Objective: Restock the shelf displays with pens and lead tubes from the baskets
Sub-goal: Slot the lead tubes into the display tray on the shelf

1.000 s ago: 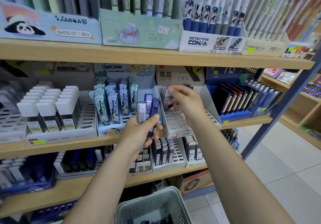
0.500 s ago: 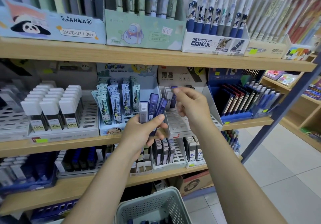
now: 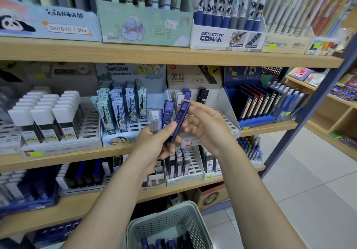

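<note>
Basket (image 3: 135,227) cut off below; its tubes (image 3: 166,244) partly hidden.

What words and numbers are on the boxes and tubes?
"DETECTIVE CONAN": white pen box
"SH176-07 | 36": panda box
"SHINCHAN": cartoon lead display
"黑晶": white lead display
"HB": black tube
"100": white-capped tubes
Price stickers and held tubes' print: too small or blurred.

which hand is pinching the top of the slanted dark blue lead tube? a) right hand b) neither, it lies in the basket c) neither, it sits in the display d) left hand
a: the right hand pinches the top end of the slanted dark blue lead tube, while the left hand holds its lower end along with two other tubes.
</note>
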`<state>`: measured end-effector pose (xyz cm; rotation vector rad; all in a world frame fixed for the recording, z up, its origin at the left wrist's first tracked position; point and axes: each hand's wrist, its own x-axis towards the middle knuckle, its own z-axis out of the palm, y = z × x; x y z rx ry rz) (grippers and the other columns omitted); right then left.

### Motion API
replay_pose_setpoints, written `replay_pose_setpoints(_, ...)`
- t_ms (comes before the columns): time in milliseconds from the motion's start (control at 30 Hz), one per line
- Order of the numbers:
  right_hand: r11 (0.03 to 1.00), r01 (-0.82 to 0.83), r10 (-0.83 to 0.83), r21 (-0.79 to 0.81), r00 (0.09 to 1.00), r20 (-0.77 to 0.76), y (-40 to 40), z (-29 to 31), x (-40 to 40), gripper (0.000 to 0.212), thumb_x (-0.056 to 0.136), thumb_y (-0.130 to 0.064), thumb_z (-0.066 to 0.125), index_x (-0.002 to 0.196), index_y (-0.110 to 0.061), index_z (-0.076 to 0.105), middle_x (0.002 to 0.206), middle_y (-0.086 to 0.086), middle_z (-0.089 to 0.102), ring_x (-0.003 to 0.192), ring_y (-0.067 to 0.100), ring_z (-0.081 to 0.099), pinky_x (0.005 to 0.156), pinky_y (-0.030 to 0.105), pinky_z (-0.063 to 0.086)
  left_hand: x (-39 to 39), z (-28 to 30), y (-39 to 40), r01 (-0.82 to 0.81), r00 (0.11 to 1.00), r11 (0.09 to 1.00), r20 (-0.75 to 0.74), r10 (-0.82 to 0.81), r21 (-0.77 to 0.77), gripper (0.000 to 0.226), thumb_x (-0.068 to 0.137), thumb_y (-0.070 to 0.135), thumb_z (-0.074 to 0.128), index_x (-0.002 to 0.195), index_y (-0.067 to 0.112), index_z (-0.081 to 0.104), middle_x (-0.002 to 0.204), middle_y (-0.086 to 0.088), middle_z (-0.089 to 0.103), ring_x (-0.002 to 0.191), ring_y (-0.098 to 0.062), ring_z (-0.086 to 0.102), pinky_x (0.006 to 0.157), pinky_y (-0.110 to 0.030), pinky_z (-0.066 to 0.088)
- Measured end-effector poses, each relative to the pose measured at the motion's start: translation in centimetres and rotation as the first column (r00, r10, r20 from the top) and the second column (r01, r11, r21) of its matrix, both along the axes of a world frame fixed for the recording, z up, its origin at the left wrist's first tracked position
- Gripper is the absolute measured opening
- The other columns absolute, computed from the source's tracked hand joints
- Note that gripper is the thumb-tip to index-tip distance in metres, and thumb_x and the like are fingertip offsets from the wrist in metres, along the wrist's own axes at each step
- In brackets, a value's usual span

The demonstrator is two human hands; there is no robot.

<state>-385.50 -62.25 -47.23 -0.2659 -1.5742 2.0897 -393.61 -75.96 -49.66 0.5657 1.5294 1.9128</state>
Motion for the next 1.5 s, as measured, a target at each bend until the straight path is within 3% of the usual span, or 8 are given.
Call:
replay_pose_setpoints(100, 0.989, -0.146, 0.145, -0.002, 0.989, -0.040, 0.4, -0.3, 0.5, 0.036, 0.094, -0.018, 0.056, 0.124, 0.002, 0.061, 0.112, 0.015, 0.071, 0.066, 0.014, 0.060, 0.066, 0.025, 0.054, 0.1, 0.0, 0.1, 0.021, 1.000, 1.000, -0.004, -0.021, 0.005, 0.019, 0.097, 0.026, 0.063, 0.091, 0.008, 0.065, 0.066, -0.008, 0.066, 0.042, -0.013, 0.046, 0.036, -0.021, 0.027)
replay_pose_setpoints(200, 0.994, -0.113, 0.113, -0.002, 0.992, -0.053, 0.6, -0.7, 0.5, 0.033, 0.093, -0.019, 0.057, 0.121, -0.002, 0.063, 0.108, 0.014, 0.072, 0.065, 0.011, 0.060, 0.066, 0.025, 0.054, 0.0, -0.1, 0.4, 0.019, 1.000, 1.000, -0.019, -0.019, -0.007, 0.020, 0.098, 0.026, 0.062, 0.090, 0.008, 0.064, 0.065, -0.007, 0.065, 0.042, -0.014, 0.046, 0.036, -0.021, 0.027)
replay_pose_setpoints(367, 0.979, 0.182, -0.177, 0.089, 0.982, -0.058, 1.6, 0.9, -0.2, 0.017, 0.102, -0.012, 0.053, 0.112, -0.001, 0.063, 0.097, 0.014, 0.071, 0.063, 0.015, 0.061, 0.061, 0.025, 0.055, -0.2, -0.4, 0.5, -0.053, 0.999, 0.998, -0.013, 0.053, -0.039, 0.022, 0.099, 0.028, 0.062, 0.103, 0.007, 0.066, 0.074, -0.008, 0.072, 0.043, -0.014, 0.050, 0.035, -0.020, 0.029)
replay_pose_setpoints(467, 0.882, 0.402, -0.406, 0.248, 0.913, -0.034, 2.9, 1.7, -1.2, 0.012, 0.102, -0.016, 0.056, 0.106, -0.007, 0.063, 0.083, 0.007, 0.070, 0.062, 0.014, 0.063, 0.062, 0.028, 0.057, -0.4, -0.3, 0.4, -0.068, 0.998, 0.997, -0.007, 0.068, -0.044, 0.021, 0.099, 0.027, 0.061, 0.108, 0.009, 0.068, 0.076, -0.008, 0.073, 0.045, -0.014, 0.052, 0.035, -0.019, 0.030)
replay_pose_setpoints(600, 0.785, 0.501, -0.523, 0.364, 0.851, -0.043, 3.8, 0.9, -2.9, 0.014, 0.100, -0.018, 0.060, 0.111, -0.009, 0.060, 0.078, 0.002, 0.067, 0.064, 0.018, 0.066, 0.065, 0.035, 0.059, -0.6, -0.6, 0.4, -0.084, 0.995, 0.994, -0.063, 0.079, -0.072, 0.016, 0.100, 0.023, 0.061, 0.109, 0.011, 0.067, 0.075, -0.005, 0.073, 0.048, -0.015, 0.054, 0.037, -0.021, 0.030)
replay_pose_setpoints(767, 0.768, 0.520, -0.539, 0.375, 0.840, -0.061, 4.1, -0.5, -3.8, 0.004, 0.100, -0.016, 0.060, 0.100, -0.020, 0.058, 0.086, 0.006, 0.068, 0.065, 0.019, 0.068, 0.064, 0.035, 0.060, -1.0, -0.9, 0.4, -0.103, 0.991, 0.992, -0.095, 0.097, -0.068, 0.009, 0.101, 0.019, 0.058, 0.100, 0.010, 0.055, 0.072, -0.005, 0.073, 0.047, -0.018, 0.055, 0.038, -0.023, 0.029)
replay_pose_setpoints(1333, 0.630, 0.572, -0.626, 0.526, 0.774, -0.092, 3.8, -1.1, -4.6, 0.027, 0.099, -0.020, 0.061, 0.124, -0.009, 0.060, 0.083, -0.004, 0.066, 0.058, 0.011, 0.065, 0.061, 0.036, 0.061, -1.0, -1.3, 0.8, -0.095, 0.993, 0.995, -0.075, 0.092, -0.031, 0.010, 0.098, 0.014, 0.062, 0.100, 0.005, 0.060, 0.073, -0.007, 0.072, 0.045, -0.015, 0.054, 0.034, -0.021, 0.030)
replay_pose_setpoints(1500, 0.665, 0.555, -0.604, 0.500, 0.793, -0.079, 3.6, -1.0, -4.5, 0.020, 0.095, -0.020, 0.068, 0.114, -0.013, 0.063, 0.082, 0.000, 0.068, 0.056, 0.009, 0.064, 0.058, 0.032, 0.060, -1.1, -1.4, 0.6, -0.106, 0.992, 0.994, -0.077, 0.103, -0.025, 0.006, 0.098, 0.014, 0.063, 0.098, 0.008, 0.060, 0.074, -0.008, 0.072, 0.047, -0.017, 0.054, 0.035, -0.021, 0.031)
